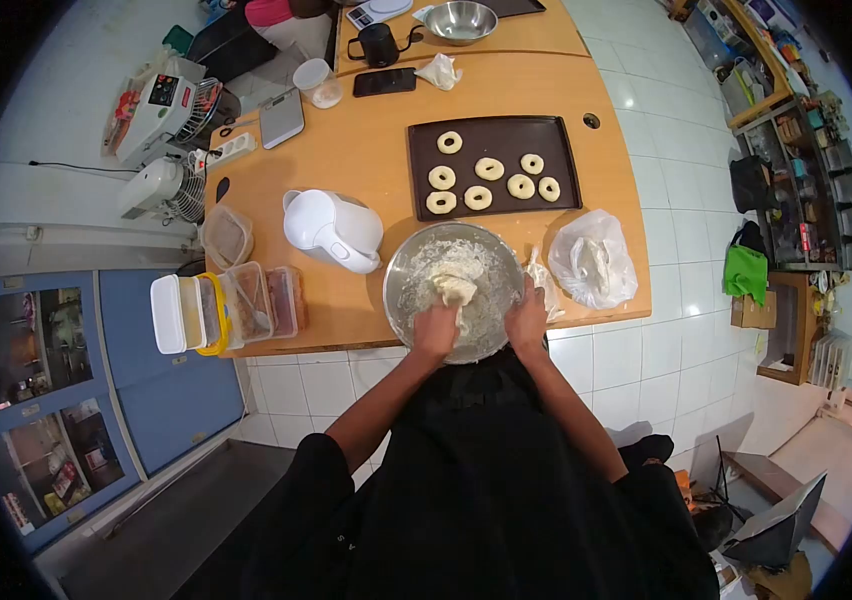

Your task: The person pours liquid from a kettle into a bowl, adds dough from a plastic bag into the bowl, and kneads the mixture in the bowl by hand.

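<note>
– where's our left hand (436, 332)?
– in the bowl (494, 312), on the dough (454, 278), fingertips hidden; we can't tell their grip.
– and our right hand (526, 320)?
– gripping the bowl's rim, its fingers partly out of our sight.

Table (346, 310): white kettle (318, 222), upright, left of centre. Left edge: gray scale (282, 118); white power strip (236, 148) just beside. Toward far edge: black phone (384, 81), flat; crumpled white item (440, 71) to its right. Near-left corner: plastic containers (249, 300).
</note>
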`<state>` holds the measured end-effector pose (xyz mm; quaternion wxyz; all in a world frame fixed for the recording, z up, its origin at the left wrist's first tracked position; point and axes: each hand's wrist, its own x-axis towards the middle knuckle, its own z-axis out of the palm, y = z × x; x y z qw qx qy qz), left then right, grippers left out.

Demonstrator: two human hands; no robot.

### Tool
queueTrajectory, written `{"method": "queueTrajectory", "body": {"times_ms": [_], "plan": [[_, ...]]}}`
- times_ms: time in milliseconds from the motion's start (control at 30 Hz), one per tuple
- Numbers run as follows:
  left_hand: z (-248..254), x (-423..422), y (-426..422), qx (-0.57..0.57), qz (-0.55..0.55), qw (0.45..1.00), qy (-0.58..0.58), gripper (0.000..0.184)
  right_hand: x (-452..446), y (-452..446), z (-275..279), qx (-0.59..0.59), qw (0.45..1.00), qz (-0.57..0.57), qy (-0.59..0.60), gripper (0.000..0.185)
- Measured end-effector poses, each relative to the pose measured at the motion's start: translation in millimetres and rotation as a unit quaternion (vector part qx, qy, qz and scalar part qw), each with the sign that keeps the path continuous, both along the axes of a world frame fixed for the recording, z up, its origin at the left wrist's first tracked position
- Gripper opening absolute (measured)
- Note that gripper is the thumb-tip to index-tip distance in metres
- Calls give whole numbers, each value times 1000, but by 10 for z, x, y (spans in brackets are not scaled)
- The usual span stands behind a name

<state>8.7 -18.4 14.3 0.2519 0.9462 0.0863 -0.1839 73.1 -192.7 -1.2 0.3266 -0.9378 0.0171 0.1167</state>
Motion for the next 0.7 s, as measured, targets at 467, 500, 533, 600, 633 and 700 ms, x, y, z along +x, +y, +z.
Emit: {"method": "queueTrajectory", "body": {"times_ms": [467,500,533,600,633,700], "plan": [[-665,177,-277,-85,-25,995,-53,28,-56,31,-55,-2,1000,-21,18,59],[-619,180,-218,-102,-18,991,-81,28,-22,52,-43,1,1000,-23,20,59],[-571,136,-188,-121,-12,987,-106,29,-15,55,-58,5,1000,-16,7,59],[-558,122,-163,-140,43,981,-124,32,-24,36,-74,10,1000,-7,-18,60],[-588,130,-156,-139,95,979,-115,36,-36,20,-65,4,1000,-7,-11,60],[-626,226,-120,-129,129,973,-138,45,-19,35,-48,-5,1000,-5,0,60]]}}
